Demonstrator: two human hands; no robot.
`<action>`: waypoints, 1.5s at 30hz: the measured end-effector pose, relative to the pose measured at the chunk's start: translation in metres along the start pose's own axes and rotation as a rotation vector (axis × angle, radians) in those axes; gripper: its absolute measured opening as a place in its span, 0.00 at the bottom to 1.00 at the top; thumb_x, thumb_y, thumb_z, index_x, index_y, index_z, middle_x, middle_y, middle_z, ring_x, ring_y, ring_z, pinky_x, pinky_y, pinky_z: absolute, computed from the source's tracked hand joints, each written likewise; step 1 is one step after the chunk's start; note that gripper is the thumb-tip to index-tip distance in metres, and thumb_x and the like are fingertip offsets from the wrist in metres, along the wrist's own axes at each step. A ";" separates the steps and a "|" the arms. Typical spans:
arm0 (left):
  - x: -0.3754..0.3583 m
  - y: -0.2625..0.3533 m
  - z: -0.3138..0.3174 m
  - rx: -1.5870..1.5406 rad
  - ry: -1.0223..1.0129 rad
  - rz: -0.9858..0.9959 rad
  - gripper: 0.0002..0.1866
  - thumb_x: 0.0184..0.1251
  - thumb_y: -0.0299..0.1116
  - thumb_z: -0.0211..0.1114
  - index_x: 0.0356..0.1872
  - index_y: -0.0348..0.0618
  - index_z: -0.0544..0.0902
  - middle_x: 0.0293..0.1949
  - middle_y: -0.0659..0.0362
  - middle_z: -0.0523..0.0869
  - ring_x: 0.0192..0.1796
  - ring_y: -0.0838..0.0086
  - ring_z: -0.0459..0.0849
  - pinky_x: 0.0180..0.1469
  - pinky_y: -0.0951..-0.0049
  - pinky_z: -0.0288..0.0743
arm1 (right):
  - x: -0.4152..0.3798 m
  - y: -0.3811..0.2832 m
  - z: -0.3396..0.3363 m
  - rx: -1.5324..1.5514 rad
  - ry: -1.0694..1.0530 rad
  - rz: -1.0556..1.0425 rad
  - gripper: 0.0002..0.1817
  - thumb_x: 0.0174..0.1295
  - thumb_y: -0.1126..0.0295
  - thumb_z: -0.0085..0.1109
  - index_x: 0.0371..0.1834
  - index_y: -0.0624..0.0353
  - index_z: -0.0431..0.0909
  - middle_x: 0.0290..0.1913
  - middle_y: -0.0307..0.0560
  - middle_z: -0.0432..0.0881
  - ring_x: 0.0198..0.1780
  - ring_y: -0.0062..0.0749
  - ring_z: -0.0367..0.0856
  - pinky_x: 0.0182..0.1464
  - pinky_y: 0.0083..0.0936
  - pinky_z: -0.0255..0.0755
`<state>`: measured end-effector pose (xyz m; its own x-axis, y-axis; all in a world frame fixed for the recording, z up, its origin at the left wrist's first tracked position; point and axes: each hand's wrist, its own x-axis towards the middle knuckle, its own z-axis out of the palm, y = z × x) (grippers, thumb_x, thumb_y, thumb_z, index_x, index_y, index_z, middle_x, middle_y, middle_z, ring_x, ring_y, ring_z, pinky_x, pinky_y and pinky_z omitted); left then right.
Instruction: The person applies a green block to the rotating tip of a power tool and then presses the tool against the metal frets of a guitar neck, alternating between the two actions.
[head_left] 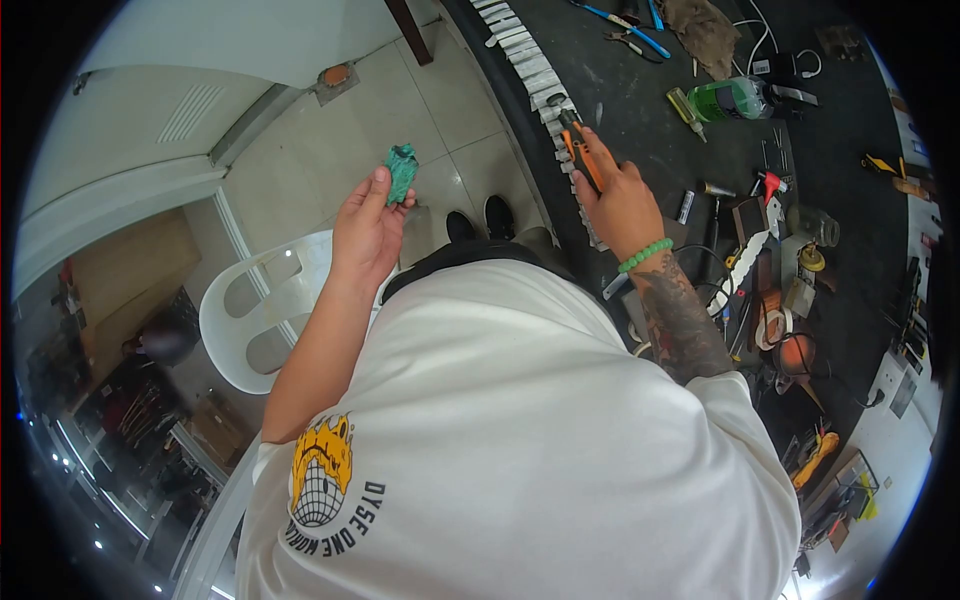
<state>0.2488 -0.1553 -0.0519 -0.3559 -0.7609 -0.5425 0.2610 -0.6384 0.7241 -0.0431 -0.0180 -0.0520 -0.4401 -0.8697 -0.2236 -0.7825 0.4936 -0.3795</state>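
Note:
My left hand (370,225) is raised over the floor, thumb and fingers closed on a small, rough-surfaced green lump (402,173) with dark patches near its top. My right hand (622,208) grips an orange-and-black hand tool (580,150), the index finger lying along its body. The tool's dark, rounded head points away from me and overlaps a long row of white, slab-like pieces (535,68). That row follows the near edge of the dark workbench (625,105).
A green-filled bottle (728,99), blue-handled pliers (640,37) and a brown cloth (703,35) lie farther along the bench. Assorted tools, a glass jar (815,226) and a tape roll (773,328) crowd its right side. A white plastic chair (232,330) stands at my left.

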 end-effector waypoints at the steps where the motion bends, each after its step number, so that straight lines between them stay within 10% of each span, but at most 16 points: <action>1: 0.000 0.000 0.000 -0.003 -0.002 -0.001 0.19 0.79 0.44 0.67 0.54 0.38 0.82 0.50 0.59 0.86 0.49 0.73 0.80 0.58 0.70 0.75 | -0.001 -0.003 -0.001 0.000 0.000 0.000 0.35 0.73 0.53 0.62 0.82 0.29 0.63 0.39 0.61 0.82 0.40 0.61 0.88 0.45 0.48 0.84; 45: -0.003 -0.001 0.007 -0.006 -0.002 -0.002 0.18 0.79 0.44 0.67 0.54 0.39 0.82 0.49 0.59 0.87 0.50 0.74 0.81 0.59 0.70 0.74 | 0.005 0.012 0.001 0.012 0.028 0.044 0.35 0.73 0.52 0.62 0.83 0.27 0.62 0.39 0.59 0.82 0.39 0.60 0.88 0.43 0.47 0.84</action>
<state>0.2433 -0.1512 -0.0482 -0.3585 -0.7595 -0.5427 0.2661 -0.6404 0.7205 -0.0542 -0.0162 -0.0581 -0.4867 -0.8467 -0.2150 -0.7568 0.5316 -0.3804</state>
